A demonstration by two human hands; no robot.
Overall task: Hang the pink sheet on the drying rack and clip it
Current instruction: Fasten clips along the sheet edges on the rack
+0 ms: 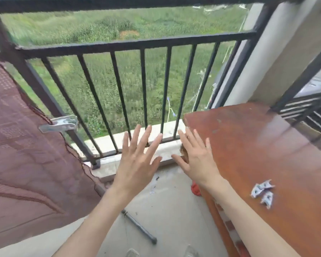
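Note:
The pink sheet [20, 154] hangs at the left, draped down over the black railing [130, 44]. A metal clip [60, 123] sits on its right edge against a railing post. My left hand [137, 160] and my right hand [197, 158] are both held out in front of me with fingers spread, palms down, holding nothing. They hover above the concrete ledge at the foot of the railing. Two more metal clips [263, 191] lie on the red-brown table [267, 145] to the right of my right forearm.
The concrete floor [165, 210] below holds a dark metal rod [140, 228] and a small red object [195, 189] beside the table. A grey pillar [278, 56] stands at the back right. A green field lies beyond the bars.

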